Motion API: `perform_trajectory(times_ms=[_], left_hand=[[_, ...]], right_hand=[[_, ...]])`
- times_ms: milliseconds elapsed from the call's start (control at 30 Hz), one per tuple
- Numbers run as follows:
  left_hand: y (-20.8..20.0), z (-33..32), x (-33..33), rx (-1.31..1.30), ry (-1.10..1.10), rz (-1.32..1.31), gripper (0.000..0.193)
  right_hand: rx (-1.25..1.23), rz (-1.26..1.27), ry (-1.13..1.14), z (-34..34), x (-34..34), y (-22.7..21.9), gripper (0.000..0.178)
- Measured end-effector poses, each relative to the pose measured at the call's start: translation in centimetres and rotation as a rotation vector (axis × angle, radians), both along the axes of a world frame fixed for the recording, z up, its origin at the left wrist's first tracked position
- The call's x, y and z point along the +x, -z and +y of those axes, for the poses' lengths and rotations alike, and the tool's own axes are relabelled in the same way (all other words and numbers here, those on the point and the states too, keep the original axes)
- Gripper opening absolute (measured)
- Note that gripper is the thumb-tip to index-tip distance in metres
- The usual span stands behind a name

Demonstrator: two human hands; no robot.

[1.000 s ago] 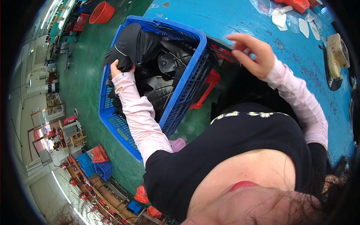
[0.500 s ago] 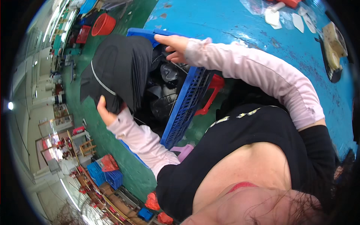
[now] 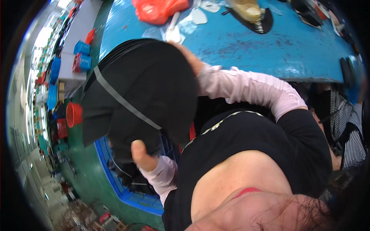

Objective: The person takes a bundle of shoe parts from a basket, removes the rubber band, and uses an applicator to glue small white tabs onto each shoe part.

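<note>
A thick stack of nested black fabric pieces (image 3: 142, 92) with a pale grey strip across it is lifted between my hands. My left hand (image 3: 143, 156) grips its lower edge, thumb on the near face, the other fingers hidden beneath. My right hand (image 3: 189, 57) is at the far right edge of the stack, with its fingers out of sight behind it. Below the stack stands a blue plastic crate (image 3: 115, 188) with more black pieces (image 3: 131, 177) inside, partly covered by the stack and my left arm.
Beyond the stack spreads a worn blue table (image 3: 246, 54). On it lie a red plastic bag (image 3: 160, 10), white flat pieces (image 3: 199, 16) and a tan form on a black sole (image 3: 250, 13). A red bucket (image 3: 73, 114) stands on the green floor. Someone in striped clothing (image 3: 352, 142) is at right.
The stack has come up from the crate and swung right toward the table, its broad face now turned up. My right hand, earlier free over the crate, has gone behind the stack's edge.
</note>
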State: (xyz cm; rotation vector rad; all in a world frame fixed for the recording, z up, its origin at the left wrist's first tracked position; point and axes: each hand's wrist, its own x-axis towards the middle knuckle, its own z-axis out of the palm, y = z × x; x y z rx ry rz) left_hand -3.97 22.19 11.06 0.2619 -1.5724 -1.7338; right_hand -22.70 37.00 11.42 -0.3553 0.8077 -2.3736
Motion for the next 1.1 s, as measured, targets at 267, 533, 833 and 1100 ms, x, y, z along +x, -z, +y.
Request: perform_trajectory(times_ms=[267, 533, 833, 1100], left_hand=[[9.2, 2.0, -13.5, -0.078, 0.253, -0.064, 0.061], [-0.1, 0.1, -16.7, -0.708, -0.036, -0.570, 0.085], [-6.6, 14.5, -37.8, -0.143, 0.930, -0.720, 0.064], [3.1, 18.3, -47.9, -0.085, 0.571, -1.083, 0.106]], right_hand=[[0.132, -0.365, 0.111, 9.8, -6.7, 3.1, 0.051], [1.023, 0.713, 0.415, 24.8, -10.3, 2.8, 0.032], [1.043, -0.072, 0.670, 36.0, -26.2, 8.0, 0.050], [1.222, -0.034, 0.520, 31.9, -28.9, 9.2, 0.060]])
